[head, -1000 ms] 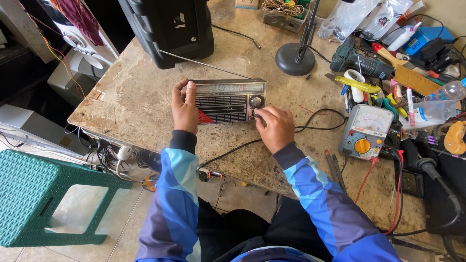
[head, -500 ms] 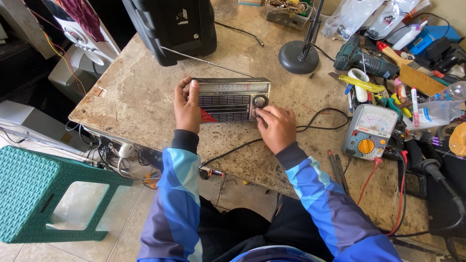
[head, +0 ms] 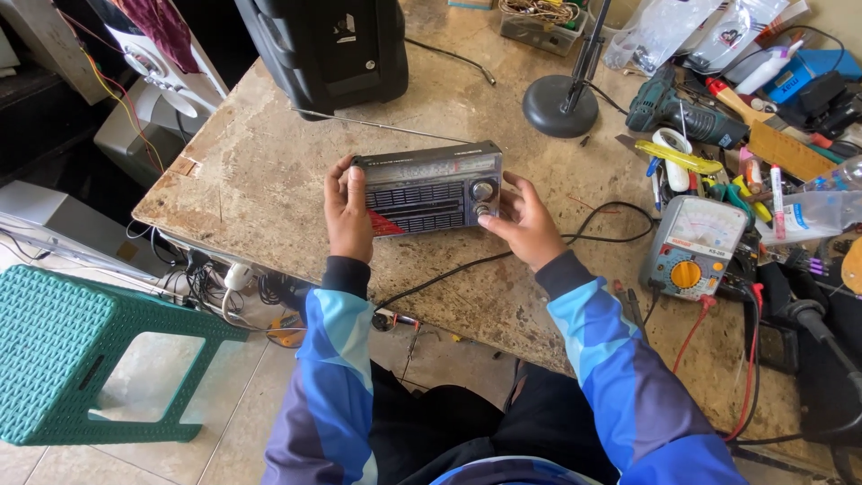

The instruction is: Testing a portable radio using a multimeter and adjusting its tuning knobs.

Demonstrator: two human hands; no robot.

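A grey portable radio (head: 429, 189) stands upright on the worn worktable (head: 260, 171), its thin antenna stretched out to the left behind it. My left hand (head: 348, 214) grips the radio's left end, thumb on its front. My right hand (head: 522, 220) is at the radio's right end, with fingertips on the lower of two round knobs. A black cable runs across the table from behind my right hand.
A large black speaker (head: 328, 45) stands behind the radio. A lamp base (head: 560, 105), a green drill (head: 682, 112), an analogue multimeter (head: 696, 242) with red and black leads, and several tools crowd the right side. A teal plastic stool (head: 81, 359) stands on the floor at left.
My right hand has shifted from covering the radio's right end to touching the lower knob with its fingertips. The view has drifted slightly; my left hand keeps its hold.
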